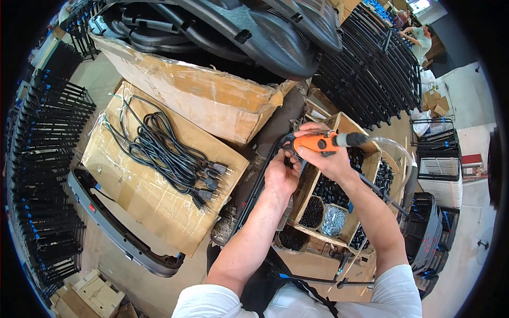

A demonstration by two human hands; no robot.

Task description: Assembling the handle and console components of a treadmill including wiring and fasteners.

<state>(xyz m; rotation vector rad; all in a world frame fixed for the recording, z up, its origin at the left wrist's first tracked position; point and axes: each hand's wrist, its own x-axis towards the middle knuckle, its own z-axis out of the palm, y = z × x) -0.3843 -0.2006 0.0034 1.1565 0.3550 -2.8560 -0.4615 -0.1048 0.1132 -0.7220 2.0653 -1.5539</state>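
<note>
My right hand (334, 160) is wrapped round an orange air screwdriver (314, 142), with a clear hose (395, 143) running from its grey rear end. The tool's front end is over the curved end of a long black frame (253, 195). Close below it, my left hand (282, 176) has its fingers curled in a pinch against the frame; what they hold is hidden. Just right of my hands stands a divided wooden box (303, 208) with black plastic parts (331, 190), dark screws (312, 212) and silver screws (333, 220).
At left, black power cords (164, 151) with plugs lie on a cardboard box (132, 193). A curved grey-black housing (114, 225) leans beside it. Ahead, a large carton (185, 87) holds black plastic shells (260, 40). Black frames (366, 63) are stacked behind; another person (422, 42) is far right.
</note>
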